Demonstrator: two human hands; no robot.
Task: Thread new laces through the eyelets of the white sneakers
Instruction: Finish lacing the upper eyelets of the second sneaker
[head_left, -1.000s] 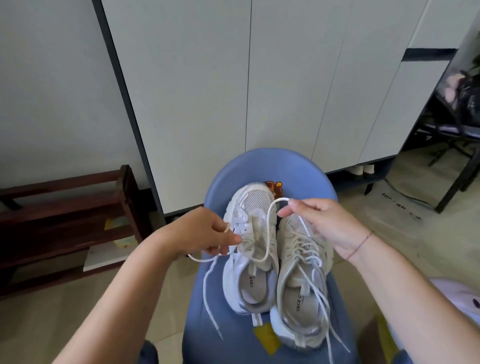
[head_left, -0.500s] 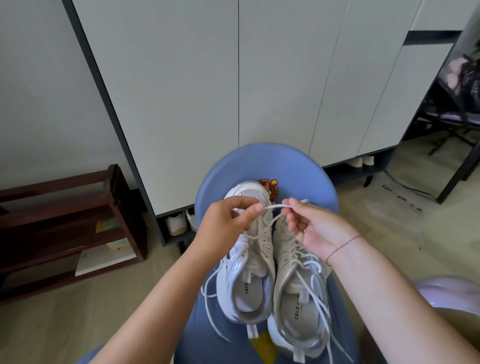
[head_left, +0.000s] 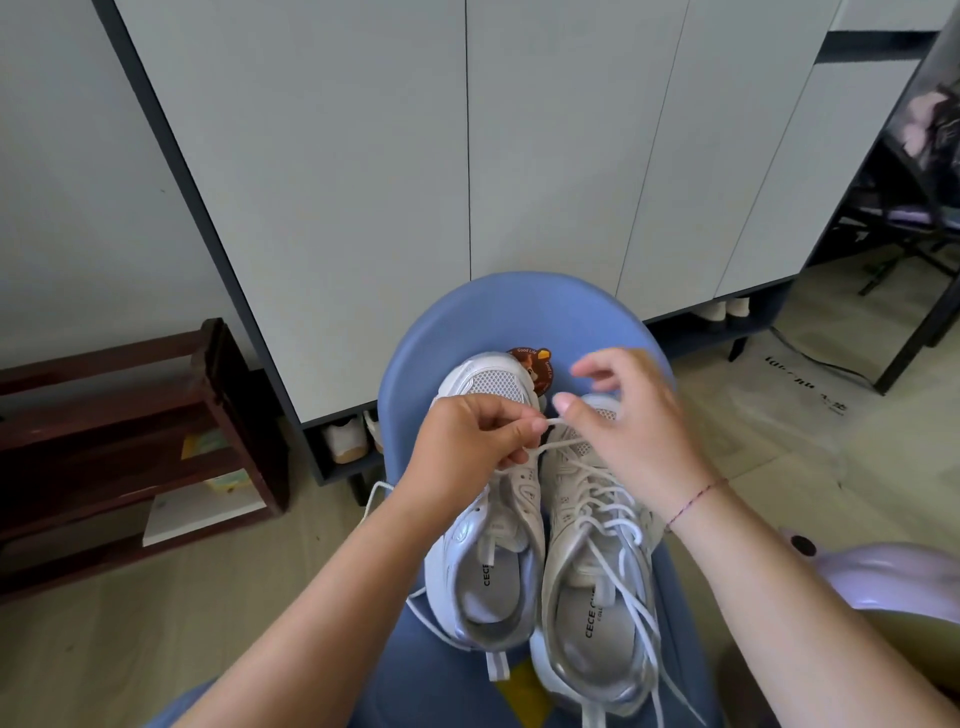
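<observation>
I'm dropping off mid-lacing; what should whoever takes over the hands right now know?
Left hand pinches the lace above the toes; right hand is open beside it.
Both sneakers sit side by side on the blue chair.
Done: right sneaker laced, ends loose.
To do: left sneaker is laced only near the toe; thread the remaining eyelets.

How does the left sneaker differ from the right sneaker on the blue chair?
The right sneaker is laced up its whole front; the left sneaker has lace only near the toe, pinched by the left hand. The right sneaker looks cream, the left sneaker whiter. Both stand on the chair, toes away.
</observation>
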